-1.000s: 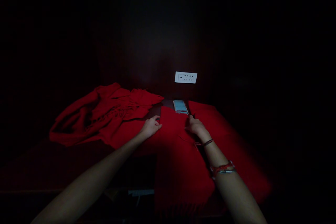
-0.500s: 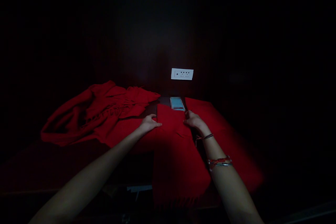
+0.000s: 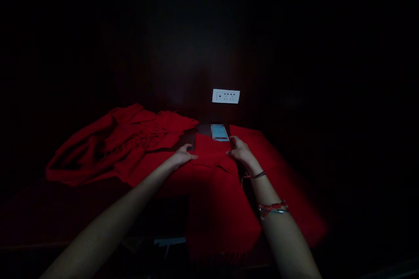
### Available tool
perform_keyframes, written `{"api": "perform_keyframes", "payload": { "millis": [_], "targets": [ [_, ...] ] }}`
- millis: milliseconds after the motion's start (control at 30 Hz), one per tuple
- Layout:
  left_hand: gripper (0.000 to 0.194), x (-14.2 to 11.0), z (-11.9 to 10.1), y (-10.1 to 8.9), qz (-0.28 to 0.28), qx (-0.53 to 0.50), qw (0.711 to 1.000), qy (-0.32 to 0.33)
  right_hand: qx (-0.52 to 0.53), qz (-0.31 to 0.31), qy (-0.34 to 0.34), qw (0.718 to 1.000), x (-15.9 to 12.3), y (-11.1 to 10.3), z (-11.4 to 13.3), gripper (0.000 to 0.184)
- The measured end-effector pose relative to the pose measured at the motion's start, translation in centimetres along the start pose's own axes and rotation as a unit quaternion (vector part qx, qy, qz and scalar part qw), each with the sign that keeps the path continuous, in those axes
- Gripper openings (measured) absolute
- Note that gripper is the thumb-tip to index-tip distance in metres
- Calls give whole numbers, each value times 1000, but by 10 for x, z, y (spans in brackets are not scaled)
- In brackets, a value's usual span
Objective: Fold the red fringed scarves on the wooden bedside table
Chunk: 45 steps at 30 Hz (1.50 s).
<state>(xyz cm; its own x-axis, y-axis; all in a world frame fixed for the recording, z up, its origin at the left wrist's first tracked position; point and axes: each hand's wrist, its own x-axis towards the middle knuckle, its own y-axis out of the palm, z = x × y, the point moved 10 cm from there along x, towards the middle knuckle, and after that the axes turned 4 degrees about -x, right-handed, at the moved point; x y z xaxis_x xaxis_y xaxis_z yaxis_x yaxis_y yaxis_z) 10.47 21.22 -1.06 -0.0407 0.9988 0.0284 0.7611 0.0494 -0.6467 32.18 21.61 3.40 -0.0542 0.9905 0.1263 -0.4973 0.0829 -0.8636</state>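
A long red scarf [image 3: 216, 192] lies over a dark table, one folded strip running toward me and hanging off the front edge. My left hand [image 3: 181, 156] pinches the left far corner of that strip. At the right far corner my right hand [image 3: 240, 151] grips the cloth, fingers closed on it; bracelets ring that wrist and forearm. More of the red cloth [image 3: 111, 144] is bunched in a heap to the left, with fringe showing.
A small light-blue card or phone [image 3: 219, 132] lies flat just beyond my hands. A white wall socket [image 3: 225, 96] sits on the dark back panel above it. The room is very dark; the table edges are barely visible.
Both hands have drawn the far edge of the folded strip slightly away from me and inward. The view has shifted a little left.
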Motion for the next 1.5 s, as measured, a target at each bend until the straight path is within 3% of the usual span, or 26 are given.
{"api": "perform_keyframes", "payload": {
  "millis": [100,200,300,400,600,733,867,1000,1133,1233,1300,1400,1500],
  "targets": [
    [71,5,-10,2,22,69,997,14,-54,58,0,997,-3,10,1,66],
    [61,7,-19,15,17,178,984,21,-96,94,40,990,-5,20,-8,67],
    [47,4,-23,30,-7,243,969,37,-76,19,55,995,0,12,-11,54],
    [50,0,-18,38,-8,258,966,35,-47,-41,67,996,6,7,-14,45],
    [62,0,-10,29,0,263,965,18,12,-154,-1,988,6,-13,-4,43],
    [64,1,-10,26,-20,288,957,15,-79,-65,40,994,2,4,-9,40],
    [65,-1,-9,26,-26,300,954,10,-162,-28,81,983,-9,8,-4,50],
    [56,-3,-7,24,-14,301,953,39,-221,78,98,967,-19,30,0,48],
    [49,-2,-3,16,-25,317,945,79,-266,23,46,963,-22,31,14,43],
    [49,-1,1,12,-22,328,940,91,-257,-18,-79,963,-25,35,42,46],
    [50,0,2,11,-15,336,937,90,-237,45,-142,960,-29,53,53,55],
    [51,2,4,12,2,336,938,81,-229,172,-124,950,-37,81,44,67],
    [54,4,6,13,17,331,940,75,-228,183,-103,951,-44,82,32,70]
  ]
}}
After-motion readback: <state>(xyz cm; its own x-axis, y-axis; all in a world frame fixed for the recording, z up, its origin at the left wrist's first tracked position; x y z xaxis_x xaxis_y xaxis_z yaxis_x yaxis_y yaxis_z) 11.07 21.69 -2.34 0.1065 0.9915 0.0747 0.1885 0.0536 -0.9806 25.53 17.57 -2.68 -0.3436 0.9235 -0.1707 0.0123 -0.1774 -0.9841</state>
